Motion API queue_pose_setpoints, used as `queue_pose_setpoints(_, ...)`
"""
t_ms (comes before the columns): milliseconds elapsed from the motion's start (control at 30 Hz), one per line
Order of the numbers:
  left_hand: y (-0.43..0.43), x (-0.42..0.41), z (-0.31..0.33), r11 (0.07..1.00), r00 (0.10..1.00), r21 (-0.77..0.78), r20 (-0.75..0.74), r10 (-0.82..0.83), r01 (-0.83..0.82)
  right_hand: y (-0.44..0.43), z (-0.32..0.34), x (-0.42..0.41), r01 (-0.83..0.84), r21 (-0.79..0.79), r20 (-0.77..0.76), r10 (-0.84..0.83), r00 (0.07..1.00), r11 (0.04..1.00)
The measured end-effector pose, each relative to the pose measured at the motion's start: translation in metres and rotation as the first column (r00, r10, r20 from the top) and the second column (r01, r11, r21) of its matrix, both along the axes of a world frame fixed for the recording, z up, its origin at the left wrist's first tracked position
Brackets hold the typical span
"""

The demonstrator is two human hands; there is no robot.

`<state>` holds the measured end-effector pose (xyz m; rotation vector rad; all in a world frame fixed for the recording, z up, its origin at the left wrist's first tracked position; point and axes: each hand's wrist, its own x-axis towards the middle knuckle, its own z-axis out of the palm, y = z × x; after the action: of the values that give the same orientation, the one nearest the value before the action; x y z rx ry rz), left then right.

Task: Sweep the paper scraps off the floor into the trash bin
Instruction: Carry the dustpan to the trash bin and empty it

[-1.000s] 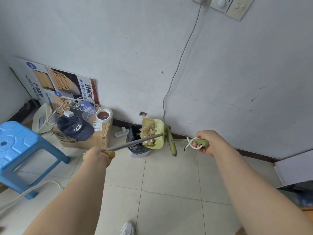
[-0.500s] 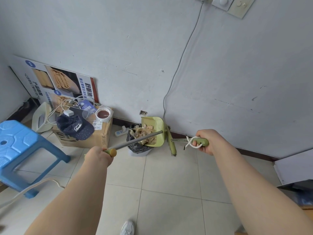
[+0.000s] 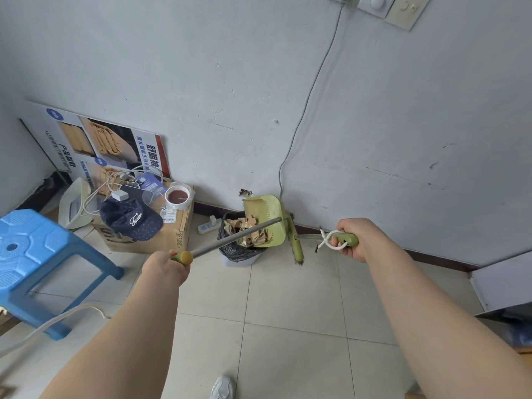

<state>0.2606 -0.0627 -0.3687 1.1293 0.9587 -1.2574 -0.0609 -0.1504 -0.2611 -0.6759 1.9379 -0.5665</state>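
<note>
1. A pale grey wall fills the upper view, scuffed and cracked in places, lit evenly by soft light.
2. White switch plates sit at the top edge; a thin cable runs from there down the wall to the floor.
3. A dark skirting board lines the base of the wall.
4. The floor is laid with large beige tiles.
5. A blue plastic stool stands at the left.
6. A printed poster board leans against the wall behind a cardboard box, which carries a dark cap.
</note>
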Motion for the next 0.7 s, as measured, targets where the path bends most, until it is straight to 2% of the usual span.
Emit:
queue_pose_setpoints(167,0.007,-0.002,0.014,0.997,0.997,0.022,0.023,-0.069,0.068,0.001,0.001,-0.001,0.001,-0.009,0.002,-0.001,1.0,1.0)
queue_pose_setpoints(367,0.018,-0.008,0.022,0.999,0.999,0.01,-0.036,-0.033,0.033,0.003,0.004,-0.003,0.0,-0.001,0.004,0.0,1.0,1.0)
queue_pose_setpoints(700,0.019,-0.006,0.032,0.999,0.999,0.012,-0.02,-0.048,0.048,0.007,0.005,-0.007,0.007,-0.002,-0.002,-0.007,1.0,1.0)
